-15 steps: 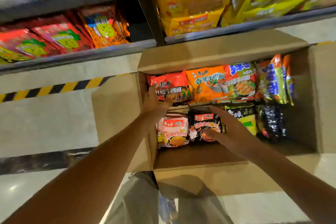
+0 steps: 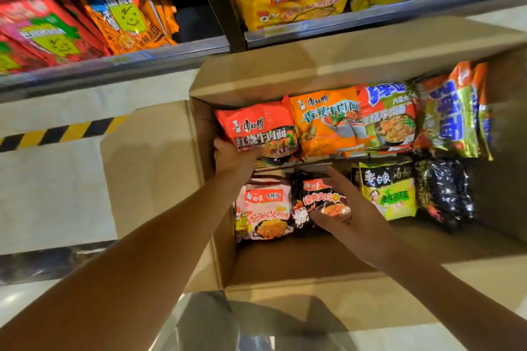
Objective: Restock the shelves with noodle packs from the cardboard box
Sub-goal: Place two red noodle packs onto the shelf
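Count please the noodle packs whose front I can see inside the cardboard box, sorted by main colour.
Red or orange: 3
Black: 2
Pink-white: 1
Green-yellow: 1
Upright packs at the far right: number unclear
Total: 7

I'm looking into a shop aisle: metal shelves (image 2: 176, 51) stacked with snack packets (image 2: 122, 17) (hazard tape (image 2: 57, 134) along the floor).
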Tool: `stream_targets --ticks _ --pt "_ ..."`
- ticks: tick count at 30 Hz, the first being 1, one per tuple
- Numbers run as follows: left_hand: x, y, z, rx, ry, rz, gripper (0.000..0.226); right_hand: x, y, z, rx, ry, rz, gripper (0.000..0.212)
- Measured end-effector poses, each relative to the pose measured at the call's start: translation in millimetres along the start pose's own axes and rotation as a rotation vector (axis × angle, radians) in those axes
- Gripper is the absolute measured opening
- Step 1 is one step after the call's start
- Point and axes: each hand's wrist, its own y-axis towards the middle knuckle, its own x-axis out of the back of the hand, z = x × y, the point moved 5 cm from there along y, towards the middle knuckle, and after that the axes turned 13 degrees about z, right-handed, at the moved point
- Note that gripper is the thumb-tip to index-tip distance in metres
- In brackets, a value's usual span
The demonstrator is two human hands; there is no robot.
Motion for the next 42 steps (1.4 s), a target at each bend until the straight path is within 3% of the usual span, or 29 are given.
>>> stream_targets --ticks 4,6,12,16,21,27,31,42 --pt "-2 -3 1 -0.031 -0.123 0.043 0.046 -1 -2 0 0.002 -0.026 0.013 0.087" --pt "0 -8 -2 -0.068 -0.148 0.041 0.041 -1 -2 1 0.011 -0.024 0.006 0.085" --pt "28 -42 -23 -0.167 -0.119 0.047 0.047 -3 -4 13 -0.017 0.033 -0.022 0.08" --pt "68 -71 -44 -0.229 -0.215 0.101 0.042 -7 -2 41 -0.031 0.029 -0.01 0.077" --pt "127 -107 -67 -0.318 -0.171 0.189 0.047 -14 21 80 -0.077 0.072 0.005 0.077" --pt "179 -114 -66 -0.348 -0.193 0.213 0.044 -36 90 78 -0.29 0.529 -0.079 0.071" --pt "192 -101 -53 -0.356 -0.186 0.194 0.047 -48 123 71 -0.372 0.469 -0.176 0.044" --pt "184 -83 -27 -0.371 -0.198 0.175 0.043 -55 163 46 -0.57 0.675 -0.418 0.081"
